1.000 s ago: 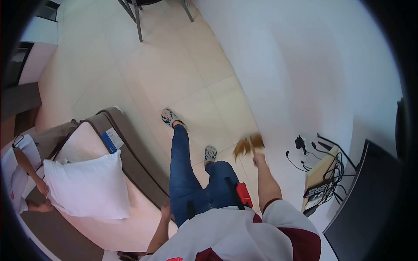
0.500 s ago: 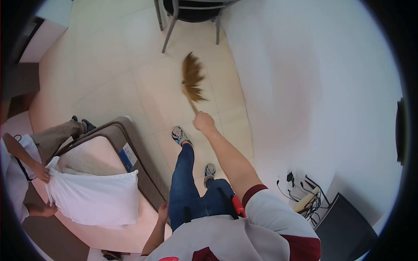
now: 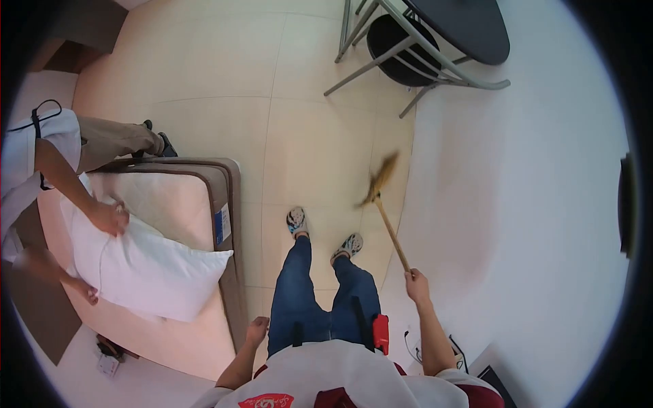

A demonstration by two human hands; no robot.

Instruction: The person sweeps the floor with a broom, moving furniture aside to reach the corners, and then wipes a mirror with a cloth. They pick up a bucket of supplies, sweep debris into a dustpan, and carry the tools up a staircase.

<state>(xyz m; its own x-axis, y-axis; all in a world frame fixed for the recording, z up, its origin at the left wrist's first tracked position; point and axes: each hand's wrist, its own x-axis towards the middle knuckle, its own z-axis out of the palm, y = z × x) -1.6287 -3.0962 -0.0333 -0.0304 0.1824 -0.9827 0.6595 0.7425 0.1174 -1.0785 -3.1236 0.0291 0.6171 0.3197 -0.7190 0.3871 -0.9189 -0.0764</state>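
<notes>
Since your right hand (image 3: 417, 287) grips the broom (image 3: 390, 230) endwise, bristles (image 3: 386, 174) ahead could clip the wall (image 3: 456, 204) alongside (left hand (image 3: 257, 330): loosely curled).

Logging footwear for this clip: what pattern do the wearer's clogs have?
Mottled black and white with some blue; the clogs show best in the head view.
</notes>
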